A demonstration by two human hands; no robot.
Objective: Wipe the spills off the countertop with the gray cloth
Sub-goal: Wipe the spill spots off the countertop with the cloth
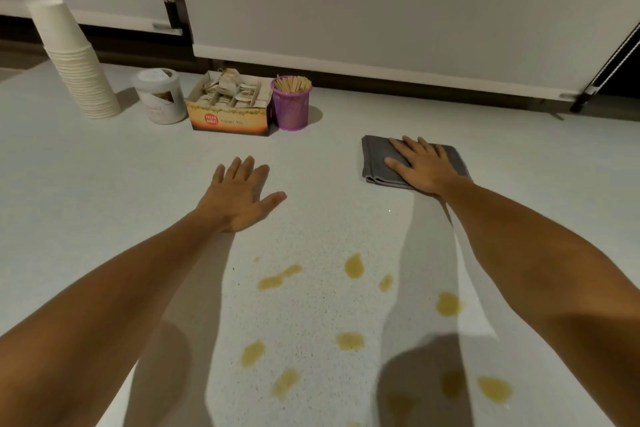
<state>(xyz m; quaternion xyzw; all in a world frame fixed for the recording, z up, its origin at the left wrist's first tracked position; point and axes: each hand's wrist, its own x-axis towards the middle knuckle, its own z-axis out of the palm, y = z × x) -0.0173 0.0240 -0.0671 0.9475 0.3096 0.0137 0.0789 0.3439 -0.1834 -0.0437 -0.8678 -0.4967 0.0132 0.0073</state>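
Note:
A folded gray cloth [375, 156] lies on the pale speckled countertop [104, 184] at the right middle. My right hand [420, 165] rests flat on top of it, fingers spread, not gripping. My left hand [239, 196] lies flat and open on the bare counter to the left of the cloth, holding nothing. Several yellowish spills [354, 265] dot the counter nearer to me, between and under my forearms, with one at the lower right [495, 389].
Along the back stand a tall stack of white paper cups [74, 62], a white lidded tub [161, 95], an open box of tea bags [230, 107] and a purple mesh pot of wooden stirrers [291, 104]. White cabinet doors [381, 3] rise behind.

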